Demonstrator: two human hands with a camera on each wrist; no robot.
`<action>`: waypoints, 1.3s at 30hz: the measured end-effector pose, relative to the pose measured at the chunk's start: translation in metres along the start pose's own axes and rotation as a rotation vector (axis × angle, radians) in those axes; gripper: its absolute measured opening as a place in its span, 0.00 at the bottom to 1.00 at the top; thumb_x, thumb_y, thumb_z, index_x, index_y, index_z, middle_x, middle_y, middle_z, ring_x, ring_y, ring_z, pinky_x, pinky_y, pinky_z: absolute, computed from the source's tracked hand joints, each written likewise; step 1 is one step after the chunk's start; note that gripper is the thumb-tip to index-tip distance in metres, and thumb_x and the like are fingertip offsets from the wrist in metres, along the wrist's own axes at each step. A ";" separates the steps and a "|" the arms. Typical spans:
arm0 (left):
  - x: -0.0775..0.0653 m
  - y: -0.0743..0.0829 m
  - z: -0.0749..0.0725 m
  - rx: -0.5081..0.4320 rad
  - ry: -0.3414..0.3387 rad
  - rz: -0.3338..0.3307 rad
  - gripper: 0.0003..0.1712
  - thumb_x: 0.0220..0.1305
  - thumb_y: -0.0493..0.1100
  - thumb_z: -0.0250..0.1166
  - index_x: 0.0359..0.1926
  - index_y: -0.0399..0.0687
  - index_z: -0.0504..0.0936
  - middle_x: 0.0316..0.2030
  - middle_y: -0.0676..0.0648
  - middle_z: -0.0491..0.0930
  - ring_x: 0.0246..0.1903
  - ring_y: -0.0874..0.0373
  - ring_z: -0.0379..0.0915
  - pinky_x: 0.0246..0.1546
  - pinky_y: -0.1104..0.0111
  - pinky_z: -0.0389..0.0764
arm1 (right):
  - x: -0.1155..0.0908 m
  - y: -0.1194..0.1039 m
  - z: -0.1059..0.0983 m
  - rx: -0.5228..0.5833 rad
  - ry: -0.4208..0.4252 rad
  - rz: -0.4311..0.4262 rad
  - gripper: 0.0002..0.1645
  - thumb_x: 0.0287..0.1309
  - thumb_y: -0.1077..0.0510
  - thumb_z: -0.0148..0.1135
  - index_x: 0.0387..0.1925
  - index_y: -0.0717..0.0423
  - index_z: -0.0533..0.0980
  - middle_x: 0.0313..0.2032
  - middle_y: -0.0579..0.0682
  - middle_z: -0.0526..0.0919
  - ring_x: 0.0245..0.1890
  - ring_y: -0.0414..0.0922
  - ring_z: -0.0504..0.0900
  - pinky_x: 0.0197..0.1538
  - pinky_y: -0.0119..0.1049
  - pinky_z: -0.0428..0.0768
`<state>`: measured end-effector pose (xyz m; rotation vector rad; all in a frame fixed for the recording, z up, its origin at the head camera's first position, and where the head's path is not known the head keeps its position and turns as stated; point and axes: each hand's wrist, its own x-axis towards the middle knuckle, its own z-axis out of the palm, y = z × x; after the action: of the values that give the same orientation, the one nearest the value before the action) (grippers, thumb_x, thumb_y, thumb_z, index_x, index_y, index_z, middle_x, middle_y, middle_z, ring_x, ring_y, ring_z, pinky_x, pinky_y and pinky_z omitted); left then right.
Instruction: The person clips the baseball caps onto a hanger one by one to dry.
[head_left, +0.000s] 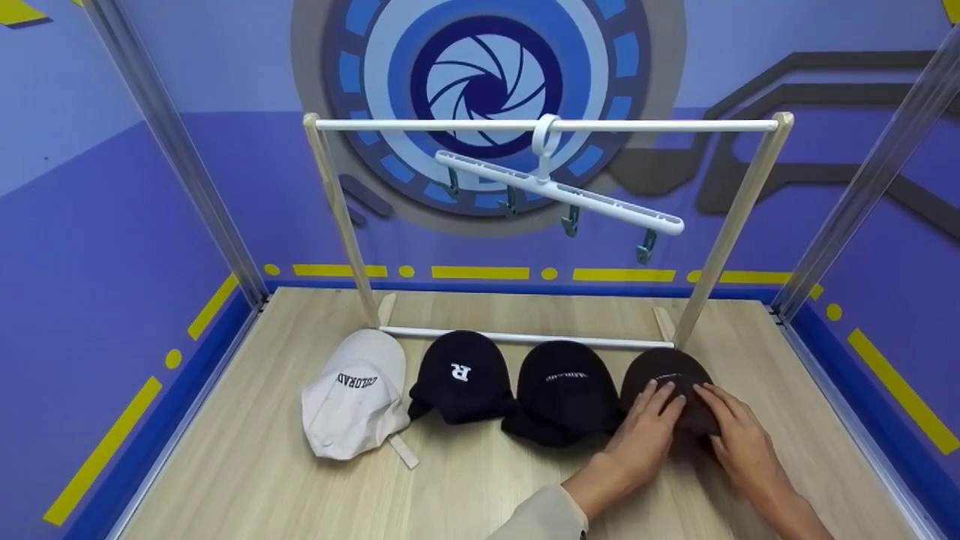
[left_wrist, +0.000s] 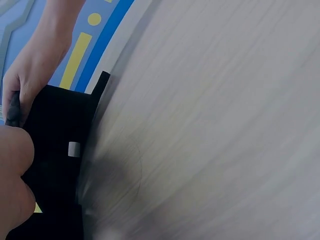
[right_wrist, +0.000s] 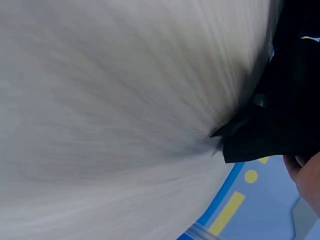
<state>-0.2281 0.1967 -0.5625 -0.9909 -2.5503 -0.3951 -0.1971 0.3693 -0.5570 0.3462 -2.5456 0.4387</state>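
Observation:
Both hands are at the dark brown cap, the rightmost in a row of caps on the wooden table. My left hand grips its near left side, fingers spread over the crown. On the right side my right hand holds it too, fingertips on top. In the left wrist view the right hand pinches dark cloth between thumb and fingers. Beside the left hand lies a black cap. Further left are a navy cap with a white R and a cream cap with dark lettering.
Behind the caps stands a rack with a white top bar, wooden posts and a white bottom bar. A white hanger with several green clips hangs tilted from the top bar. Blue printed walls enclose the table.

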 end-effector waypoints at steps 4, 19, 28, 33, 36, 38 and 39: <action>0.002 -0.001 -0.004 -0.017 -0.005 -0.024 0.28 0.65 0.44 0.60 0.66 0.56 0.66 0.66 0.51 0.63 0.67 0.52 0.57 0.64 0.67 0.63 | 0.004 -0.002 0.000 0.011 0.040 -0.013 0.45 0.35 0.82 0.64 0.61 0.57 0.70 0.57 0.59 0.72 0.55 0.58 0.71 0.50 0.55 0.72; 0.007 -0.005 -0.016 -0.054 0.013 -0.007 0.31 0.66 0.43 0.59 0.69 0.52 0.62 0.66 0.50 0.65 0.66 0.54 0.59 0.63 0.69 0.64 | 0.019 -0.012 -0.011 0.062 0.124 0.006 0.41 0.39 0.84 0.59 0.57 0.55 0.74 0.54 0.57 0.76 0.53 0.56 0.74 0.47 0.52 0.71; 0.013 -0.010 -0.027 -0.077 0.012 0.029 0.33 0.65 0.42 0.60 0.69 0.49 0.61 0.66 0.49 0.65 0.65 0.53 0.60 0.63 0.70 0.63 | 0.028 -0.017 -0.018 0.102 0.130 0.034 0.41 0.41 0.84 0.59 0.58 0.54 0.74 0.55 0.58 0.75 0.55 0.58 0.71 0.51 0.57 0.70; 0.017 -0.013 -0.033 -0.089 0.042 0.048 0.33 0.65 0.41 0.59 0.69 0.48 0.60 0.66 0.48 0.65 0.66 0.53 0.60 0.64 0.70 0.61 | 0.037 -0.021 -0.025 0.112 0.185 0.016 0.36 0.46 0.81 0.59 0.56 0.52 0.76 0.54 0.57 0.77 0.54 0.58 0.72 0.55 0.52 0.70; 0.021 -0.014 -0.036 -0.092 0.069 0.062 0.32 0.65 0.40 0.59 0.69 0.46 0.60 0.65 0.47 0.66 0.66 0.53 0.60 0.65 0.70 0.61 | 0.042 -0.023 -0.028 0.136 0.234 0.002 0.34 0.48 0.79 0.60 0.55 0.51 0.77 0.53 0.57 0.78 0.53 0.58 0.73 0.62 0.34 0.67; 0.022 -0.015 -0.037 -0.099 0.084 0.069 0.32 0.65 0.40 0.58 0.68 0.44 0.60 0.64 0.47 0.67 0.66 0.54 0.60 0.65 0.71 0.60 | 0.046 -0.024 -0.029 0.154 0.255 -0.010 0.33 0.49 0.79 0.60 0.55 0.51 0.77 0.52 0.56 0.78 0.52 0.58 0.74 0.62 0.21 0.60; 0.023 -0.016 -0.038 -0.102 0.088 0.070 0.31 0.66 0.40 0.58 0.68 0.44 0.60 0.64 0.47 0.67 0.66 0.54 0.60 0.65 0.71 0.60 | 0.047 -0.025 -0.029 0.159 0.262 -0.014 0.33 0.49 0.78 0.61 0.55 0.51 0.77 0.52 0.56 0.79 0.52 0.58 0.74 0.61 0.17 0.57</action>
<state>-0.2454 0.1840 -0.5207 -1.0713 -2.4307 -0.5419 -0.2149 0.3502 -0.5019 0.3406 -2.2585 0.6392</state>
